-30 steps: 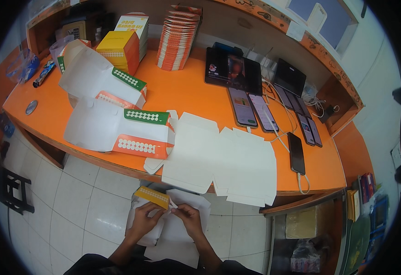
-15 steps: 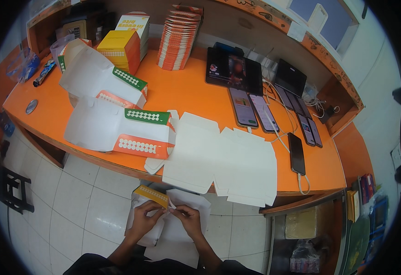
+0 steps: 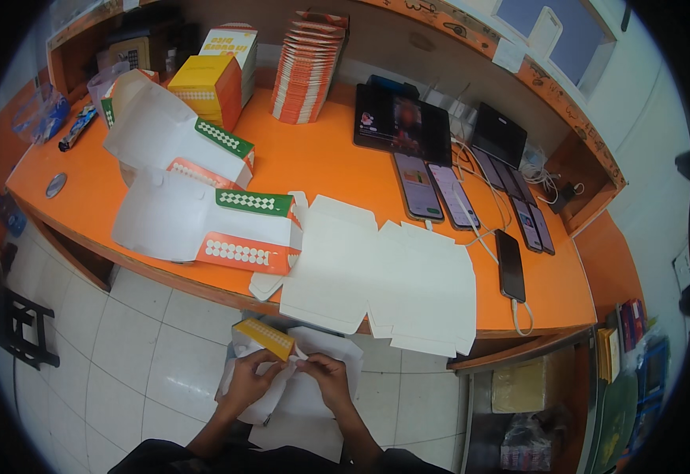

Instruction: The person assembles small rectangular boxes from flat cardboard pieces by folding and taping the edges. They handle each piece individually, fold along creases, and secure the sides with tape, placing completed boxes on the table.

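Below the desk's front edge, both hands work on a partly folded cardboard box (image 3: 266,340) with a yellow patterned side and white inner panels. My left hand (image 3: 249,381) pinches the box just under the yellow side. Close beside it, my right hand (image 3: 328,381) has its fingers closed on a white flap at the box's corner; the fingertips of the two hands nearly meet. Above them, flat white box blanks (image 3: 376,276) overhang the desk edge. To their left lies an open box (image 3: 163,217) with green and orange sides, and a similar open box (image 3: 151,126) lies behind it.
On the orange desk (image 3: 298,158) stand a yellow box (image 3: 203,79) and a tall stack of folded cartons (image 3: 309,67). A tablet (image 3: 402,122), several phones and a cabled black phone (image 3: 511,265) occupy the right. A black stool (image 3: 25,324) stands on the tiled floor.
The yellow side of the box has shifted slightly right and tilted, showing more as a folded edge. Both hands keep their grip and have barely moved.
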Demonstrator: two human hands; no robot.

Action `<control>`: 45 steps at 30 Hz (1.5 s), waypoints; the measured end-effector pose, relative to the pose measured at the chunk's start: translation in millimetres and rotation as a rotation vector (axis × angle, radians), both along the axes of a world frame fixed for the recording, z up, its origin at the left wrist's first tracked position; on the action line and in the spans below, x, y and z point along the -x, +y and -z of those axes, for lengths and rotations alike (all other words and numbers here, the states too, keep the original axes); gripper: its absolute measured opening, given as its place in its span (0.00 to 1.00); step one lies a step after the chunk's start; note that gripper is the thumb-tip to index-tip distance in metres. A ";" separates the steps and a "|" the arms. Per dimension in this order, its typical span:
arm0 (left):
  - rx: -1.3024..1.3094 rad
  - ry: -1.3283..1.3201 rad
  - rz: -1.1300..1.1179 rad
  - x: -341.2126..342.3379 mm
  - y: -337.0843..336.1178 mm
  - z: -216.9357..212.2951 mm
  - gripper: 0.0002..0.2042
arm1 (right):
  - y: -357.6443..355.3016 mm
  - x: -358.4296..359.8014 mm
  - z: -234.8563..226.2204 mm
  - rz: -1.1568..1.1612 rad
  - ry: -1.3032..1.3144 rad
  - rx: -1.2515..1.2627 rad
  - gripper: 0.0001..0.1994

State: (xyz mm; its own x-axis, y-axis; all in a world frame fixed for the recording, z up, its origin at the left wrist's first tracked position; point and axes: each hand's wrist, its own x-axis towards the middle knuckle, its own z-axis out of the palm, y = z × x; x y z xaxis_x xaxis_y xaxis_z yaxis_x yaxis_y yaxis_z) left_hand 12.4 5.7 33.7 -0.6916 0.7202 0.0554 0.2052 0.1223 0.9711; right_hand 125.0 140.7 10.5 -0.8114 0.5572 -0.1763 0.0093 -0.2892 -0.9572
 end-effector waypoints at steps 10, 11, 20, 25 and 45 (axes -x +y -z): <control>-0.224 -0.099 -0.125 -7.7 -2.3 6.5 0.07 | -1.3 10.7 -9.6 -0.041 -0.055 -0.314 0.06; -0.226 -0.122 -0.114 -8.0 -2.3 5.7 0.07 | -1.8 10.6 -8.8 -0.032 -0.073 -0.311 0.06; -0.128 0.114 -0.053 -7.1 -1.4 -0.2 0.06 | -3.0 -1.2 4.0 0.005 -0.091 -0.122 0.07; -0.099 0.095 -0.028 -8.7 1.2 -8.0 0.06 | 1.8 -2.9 8.8 0.020 -0.098 -0.100 0.07; -0.250 -0.493 0.016 -5.5 1.9 6.5 0.09 | 6.8 2.8 3.8 -0.076 0.082 -0.226 0.07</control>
State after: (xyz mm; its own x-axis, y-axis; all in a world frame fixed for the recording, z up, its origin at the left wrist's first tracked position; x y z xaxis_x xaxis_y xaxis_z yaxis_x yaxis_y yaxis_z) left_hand 17.9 7.7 27.2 -0.6682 0.7370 -0.1014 -0.2809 -0.1237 0.9517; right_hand 122.2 147.5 6.7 -0.8592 0.5115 0.0142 -0.0578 -0.0695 -0.9959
